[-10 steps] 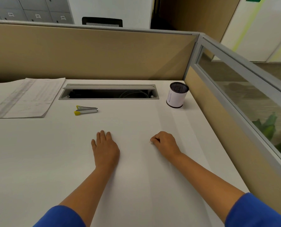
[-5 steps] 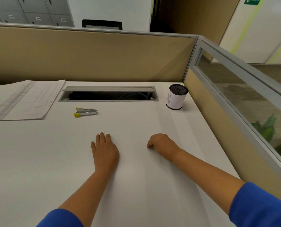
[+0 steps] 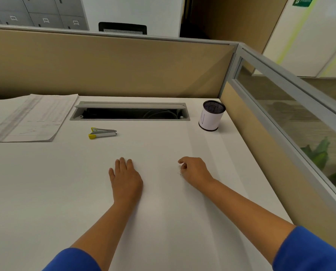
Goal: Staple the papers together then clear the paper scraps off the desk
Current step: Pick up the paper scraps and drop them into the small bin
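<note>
Change: right hand [image 3: 195,171] has lifted slightly, fingers curled around a tiny scrap [image 3: 179,173].
Left hand [image 3: 126,179]: flat, empty.
Tip: pinch low.

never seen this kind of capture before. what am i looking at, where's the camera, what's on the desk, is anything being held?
There is no robot here: these are a person's two bare hands, filmed by one wide-angle camera worn on the head, looking forward and down. That explains the bent edges.

On the white desk lie a stack of printed papers at far left, a small stapler with yellow ends, an open cable slot, and a mesh pen cup wrapped in white paper.

The left hand lies flat, palm down, holding nothing. The right hand is curled with fingertips pinched near a tiny scrap on the desk; whether it grips anything is too small to tell.
</note>
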A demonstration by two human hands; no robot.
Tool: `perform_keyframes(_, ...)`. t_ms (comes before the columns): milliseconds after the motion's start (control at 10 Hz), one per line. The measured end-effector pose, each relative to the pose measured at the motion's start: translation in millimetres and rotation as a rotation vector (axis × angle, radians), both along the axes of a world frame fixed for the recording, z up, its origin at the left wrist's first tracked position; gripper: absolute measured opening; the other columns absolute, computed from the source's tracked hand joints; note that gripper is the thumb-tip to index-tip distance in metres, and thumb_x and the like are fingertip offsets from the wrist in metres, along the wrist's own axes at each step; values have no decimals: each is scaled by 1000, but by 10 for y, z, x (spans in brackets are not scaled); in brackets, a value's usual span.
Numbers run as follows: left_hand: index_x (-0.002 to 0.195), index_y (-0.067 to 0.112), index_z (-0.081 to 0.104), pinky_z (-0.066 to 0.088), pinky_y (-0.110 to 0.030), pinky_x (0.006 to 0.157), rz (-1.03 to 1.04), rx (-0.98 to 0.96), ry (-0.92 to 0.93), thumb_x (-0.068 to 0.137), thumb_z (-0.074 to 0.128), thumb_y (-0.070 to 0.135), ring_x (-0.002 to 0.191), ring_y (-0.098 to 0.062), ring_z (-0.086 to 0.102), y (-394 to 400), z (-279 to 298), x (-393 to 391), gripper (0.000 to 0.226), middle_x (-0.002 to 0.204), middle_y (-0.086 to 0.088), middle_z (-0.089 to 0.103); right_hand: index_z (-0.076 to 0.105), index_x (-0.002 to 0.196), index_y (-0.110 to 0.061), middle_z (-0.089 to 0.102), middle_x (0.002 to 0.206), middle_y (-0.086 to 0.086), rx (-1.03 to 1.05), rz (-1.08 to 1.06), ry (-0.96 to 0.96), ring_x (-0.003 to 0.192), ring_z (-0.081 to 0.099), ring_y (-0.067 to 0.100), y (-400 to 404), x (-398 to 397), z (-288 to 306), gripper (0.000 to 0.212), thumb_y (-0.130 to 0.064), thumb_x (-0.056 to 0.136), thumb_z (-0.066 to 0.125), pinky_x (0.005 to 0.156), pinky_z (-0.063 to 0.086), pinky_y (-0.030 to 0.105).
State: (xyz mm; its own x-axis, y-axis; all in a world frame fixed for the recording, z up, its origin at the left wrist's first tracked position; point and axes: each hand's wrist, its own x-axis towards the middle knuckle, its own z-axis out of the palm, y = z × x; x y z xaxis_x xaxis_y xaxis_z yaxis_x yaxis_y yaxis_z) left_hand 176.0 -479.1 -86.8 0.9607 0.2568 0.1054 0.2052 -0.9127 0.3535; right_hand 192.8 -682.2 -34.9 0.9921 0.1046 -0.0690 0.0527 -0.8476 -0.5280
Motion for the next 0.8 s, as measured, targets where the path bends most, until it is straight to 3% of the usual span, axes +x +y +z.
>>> perform_keyframes(100, 138, 5, 34, 11, -47, 116, 1, -13, -1, 91, 29, 8, 142, -28, 16, -4, 2, -1, 47, 149, -14, 30, 54, 127, -7, 66, 109, 13, 24, -3, 38, 103, 60, 25, 75, -28, -35, 42, -2, 85, 56, 85, 45, 26)
perform_keyframes(300, 138, 5, 35, 11, -47, 116, -2, -20, -7, 91, 30, 8, 142, -29, 16, -3, 3, -8, 47, 149, -15, 30, 62, 118, -5, 69, 105, 16, 20, 5, -12, 99, 64, 28, 152, -2, -62, 38, 5, 85, 45, 83, 48, 27)
perform_keyframes(500, 137, 6, 35, 12, -47, 115, -2, -13, 0, 91, 30, 8, 141, -29, 18, -2, -3, -5, 47, 148, -15, 31, 59, 121, -12, 70, 105, 11, -5, -24, 19, 103, 62, 24, 155, 55, -42, 37, -4, 87, 48, 85, 47, 27)
perform_keyframes(600, 136, 6, 36, 14, -47, 115, -4, -2, 2, 90, 31, 7, 140, -29, 19, -3, 3, 1, 46, 148, -15, 32, 58, 119, -12, 69, 99, 9, 33, -52, 67, 97, 62, 22, 153, 76, -23, 37, -5, 84, 52, 83, 46, 26)
perform_keyframes(800, 137, 5, 35, 11, -47, 116, -5, -22, 3, 91, 30, 7, 142, -28, 16, -5, 7, 1, 47, 149, -15, 29, 55, 108, -12, 60, 75, -1, 191, -90, 165, 66, 55, 13, 155, 70, -15, 34, -1, 75, 57, 63, 44, 19)
